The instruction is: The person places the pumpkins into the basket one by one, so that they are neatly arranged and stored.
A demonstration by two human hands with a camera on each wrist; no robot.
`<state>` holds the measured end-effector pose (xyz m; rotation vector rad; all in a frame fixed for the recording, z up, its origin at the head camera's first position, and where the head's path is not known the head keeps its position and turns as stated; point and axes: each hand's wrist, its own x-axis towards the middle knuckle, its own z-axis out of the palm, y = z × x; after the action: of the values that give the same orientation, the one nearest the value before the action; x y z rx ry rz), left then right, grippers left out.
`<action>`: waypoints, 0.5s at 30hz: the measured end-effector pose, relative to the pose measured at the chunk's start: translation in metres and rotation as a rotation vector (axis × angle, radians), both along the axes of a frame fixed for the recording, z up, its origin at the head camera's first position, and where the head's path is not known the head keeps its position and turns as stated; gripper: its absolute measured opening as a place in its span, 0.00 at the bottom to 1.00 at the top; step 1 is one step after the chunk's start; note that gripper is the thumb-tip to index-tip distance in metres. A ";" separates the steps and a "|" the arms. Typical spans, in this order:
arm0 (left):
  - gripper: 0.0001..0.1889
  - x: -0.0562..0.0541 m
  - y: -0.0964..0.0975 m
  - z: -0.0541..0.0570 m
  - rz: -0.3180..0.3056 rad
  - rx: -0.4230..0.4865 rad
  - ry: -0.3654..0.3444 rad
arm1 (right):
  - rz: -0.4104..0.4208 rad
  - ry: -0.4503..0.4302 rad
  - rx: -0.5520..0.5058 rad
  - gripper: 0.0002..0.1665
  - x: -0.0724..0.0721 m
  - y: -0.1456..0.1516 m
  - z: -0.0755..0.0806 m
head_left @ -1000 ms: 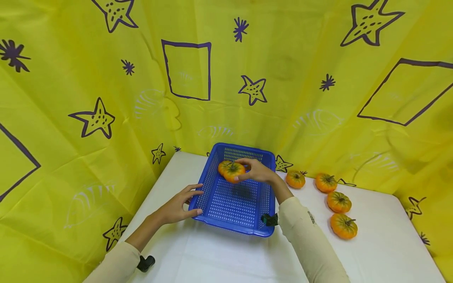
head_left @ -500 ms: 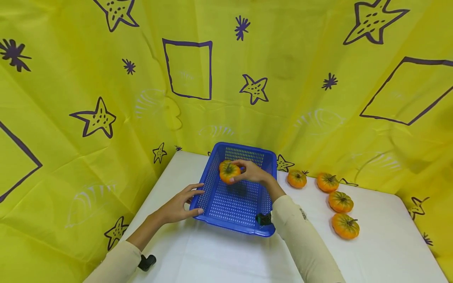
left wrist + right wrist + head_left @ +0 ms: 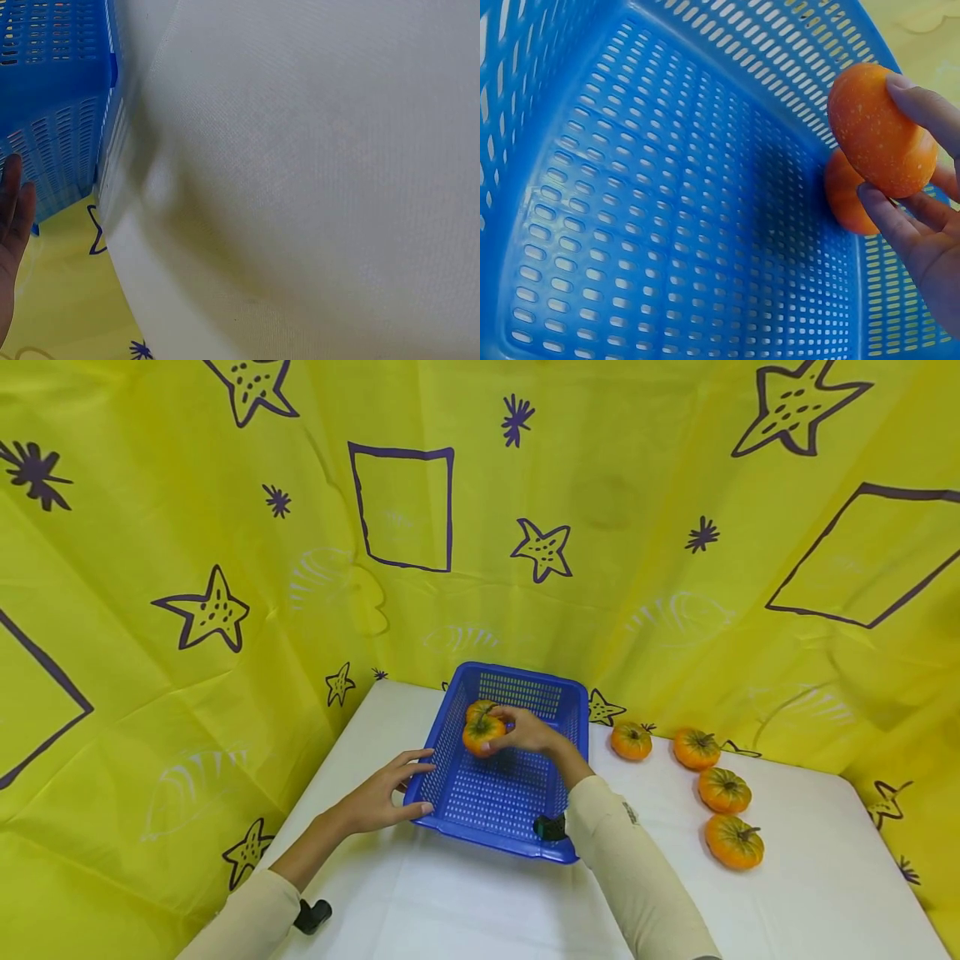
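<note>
My right hand [image 3: 525, 732] holds a small orange pumpkin [image 3: 482, 735] with a greenish top inside the blue plastic basket [image 3: 498, 852]. The right wrist view shows the thumb and fingers pinching the held pumpkin [image 3: 877, 131] from its sides, its smooth underside in sight. Partly hidden behind it, another pumpkin [image 3: 846, 196] sits in the basket's back left corner. My left hand [image 3: 382, 795] lies at the basket's left side, fingers extended to the rim and thumb by the near left corner. In the left wrist view, its fingers [image 3: 22, 210] overlap the basket's outer wall.
Several more pumpkins stand right of the basket on the white table [image 3: 465, 910]: one near the back [image 3: 631, 741], the others in a loose row, including the nearest pumpkin [image 3: 733, 842]. A yellow patterned curtain [image 3: 480, 602] encloses the table behind and at the sides.
My right hand has carried its pumpkin a little left and lower, over the basket's left part, beside the other pumpkin. The left hand has stayed at the basket's side.
</note>
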<state>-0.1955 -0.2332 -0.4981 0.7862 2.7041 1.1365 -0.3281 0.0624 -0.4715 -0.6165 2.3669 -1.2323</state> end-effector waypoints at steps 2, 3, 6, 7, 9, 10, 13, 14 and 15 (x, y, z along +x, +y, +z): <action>0.36 0.000 0.000 -0.001 0.001 0.004 -0.002 | -0.011 -0.018 -0.003 0.39 0.001 -0.001 -0.002; 0.36 0.000 0.000 -0.001 0.001 0.004 0.000 | -0.015 -0.026 -0.001 0.40 0.001 -0.002 -0.003; 0.36 -0.001 0.000 -0.002 0.003 0.002 0.002 | -0.031 -0.055 0.001 0.40 0.002 -0.003 -0.006; 0.36 -0.001 0.000 -0.002 0.003 0.001 0.003 | -0.036 -0.056 0.006 0.40 0.002 -0.003 -0.007; 0.36 -0.001 0.000 -0.003 0.003 0.000 0.005 | -0.048 -0.059 0.013 0.41 0.002 -0.004 -0.010; 0.36 -0.001 0.000 -0.003 0.003 0.001 0.006 | -0.052 -0.056 0.016 0.41 0.002 -0.004 -0.012; 0.35 0.000 0.000 -0.002 0.003 0.003 0.006 | -0.061 -0.057 0.021 0.42 0.000 -0.004 -0.017; 0.35 0.000 0.000 -0.002 0.003 0.003 0.005 | -0.063 -0.060 0.023 0.42 0.000 -0.005 -0.018; 0.36 0.000 0.000 -0.001 0.003 0.004 0.004 | -0.066 -0.062 0.024 0.43 0.000 -0.005 -0.018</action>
<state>-0.1958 -0.2330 -0.4995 0.7856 2.7079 1.1424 -0.3277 0.0575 -0.4895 -0.4891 2.3640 -1.2305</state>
